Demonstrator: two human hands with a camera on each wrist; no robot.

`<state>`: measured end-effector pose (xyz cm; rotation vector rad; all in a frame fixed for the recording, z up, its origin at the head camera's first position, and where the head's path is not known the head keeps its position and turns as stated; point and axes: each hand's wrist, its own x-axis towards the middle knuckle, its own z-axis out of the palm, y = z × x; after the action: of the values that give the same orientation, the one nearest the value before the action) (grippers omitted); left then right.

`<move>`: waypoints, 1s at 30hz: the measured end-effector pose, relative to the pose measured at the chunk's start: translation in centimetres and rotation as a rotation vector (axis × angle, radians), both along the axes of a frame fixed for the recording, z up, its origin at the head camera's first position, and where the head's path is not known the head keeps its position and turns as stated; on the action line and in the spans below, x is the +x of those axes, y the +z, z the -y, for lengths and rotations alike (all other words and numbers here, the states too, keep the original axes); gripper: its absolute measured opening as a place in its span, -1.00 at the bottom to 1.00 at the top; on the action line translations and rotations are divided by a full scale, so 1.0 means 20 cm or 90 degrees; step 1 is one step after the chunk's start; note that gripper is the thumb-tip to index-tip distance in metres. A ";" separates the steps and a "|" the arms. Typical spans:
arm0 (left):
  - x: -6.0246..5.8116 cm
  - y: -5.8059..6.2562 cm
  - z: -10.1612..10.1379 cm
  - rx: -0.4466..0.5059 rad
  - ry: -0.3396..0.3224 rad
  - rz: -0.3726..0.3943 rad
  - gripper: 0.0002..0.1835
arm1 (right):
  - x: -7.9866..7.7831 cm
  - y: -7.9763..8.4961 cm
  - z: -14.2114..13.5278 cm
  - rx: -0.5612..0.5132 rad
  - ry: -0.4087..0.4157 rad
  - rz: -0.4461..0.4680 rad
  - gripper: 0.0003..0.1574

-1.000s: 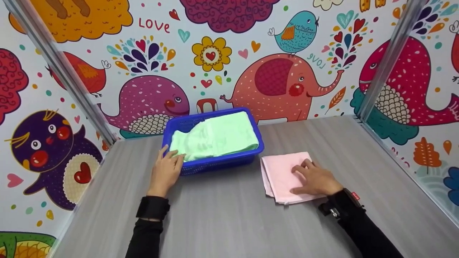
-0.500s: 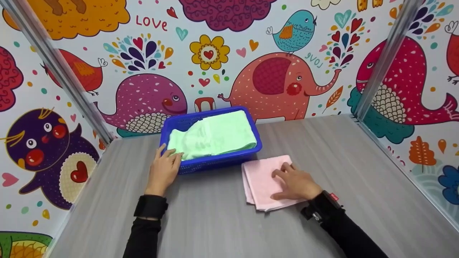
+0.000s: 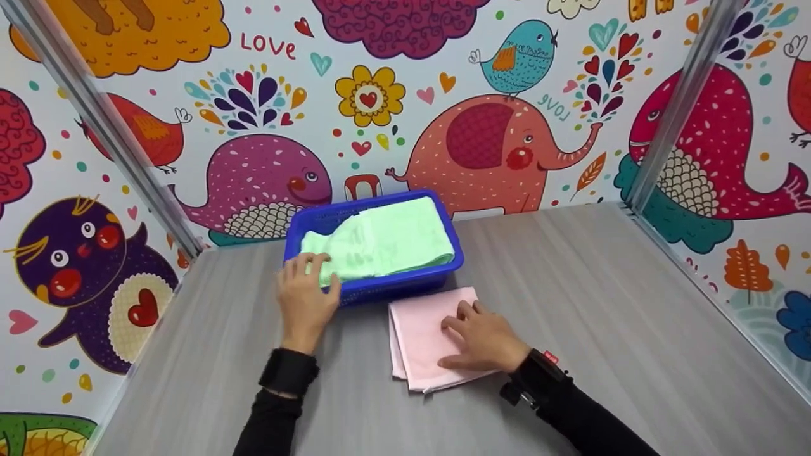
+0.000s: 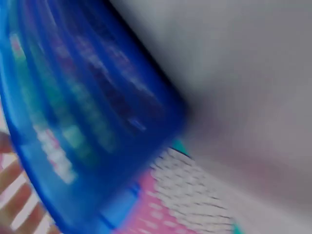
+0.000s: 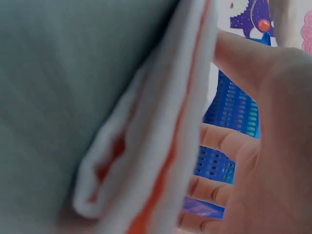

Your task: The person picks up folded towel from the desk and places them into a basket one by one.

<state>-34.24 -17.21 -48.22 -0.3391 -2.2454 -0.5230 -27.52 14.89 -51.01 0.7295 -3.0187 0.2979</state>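
Note:
A folded pink towel (image 3: 421, 345) lies on the table in front of the blue basket (image 3: 393, 283). My right hand (image 3: 485, 339) rests on its right part, spread fingertips pressing on the top. In the right wrist view the folded layers of the towel (image 5: 161, 141) show edge-on beside the fingers (image 5: 222, 141). My left hand (image 3: 307, 297) is at the basket's front left corner, fingers over the rim near a folded light green towel (image 3: 399, 234) inside. Whether those fingers touch the rim or the green towel I cannot tell; the left wrist view is blurred.
The grey table (image 3: 570, 278) runs back to a wall (image 3: 405, 139) printed with cartoon animals. Metal posts (image 3: 681, 120) stand at the back corners. The basket sits close to the back wall.
The pink towel has slid left and toward me under my right hand, from right of the basket to in front of it. My left hand has shifted slightly right at the basket's corner.

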 end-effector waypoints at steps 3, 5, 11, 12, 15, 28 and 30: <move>0.08 -0.01 -0.16 -0.041 -0.046 -0.031 -0.83 | -0.03 0.01 -0.04 -0.054 0.015 0.001 -0.41; 0.14 -0.04 -0.25 -0.086 -0.076 0.041 -0.76 | -0.05 0.01 -0.07 -0.099 0.022 -0.010 -0.57; 0.28 -0.12 -0.37 -0.117 -0.105 0.380 -0.23 | -0.08 0.00 -0.14 -0.204 -0.023 -0.025 -0.58; 0.29 -0.13 -0.38 -0.101 -0.116 0.414 -0.17 | -0.08 0.01 -0.14 -0.209 -0.043 -0.012 -0.50; 0.31 -0.14 -0.41 -0.065 -0.159 0.477 -0.06 | -0.08 0.01 -0.15 -0.215 -0.110 0.041 -0.22; 0.35 -0.16 -0.54 0.033 -0.333 0.511 -0.30 | -0.06 -0.01 -0.09 -0.254 -0.061 0.162 -0.09; 0.34 -0.16 -0.53 0.037 -0.348 0.516 -0.31 | -0.06 -0.01 -0.08 -0.263 -0.057 0.175 -0.10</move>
<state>-27.40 -6.65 -51.45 -0.8393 -2.8960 -1.1746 -28.81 16.48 -51.15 0.5532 -3.0559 1.0566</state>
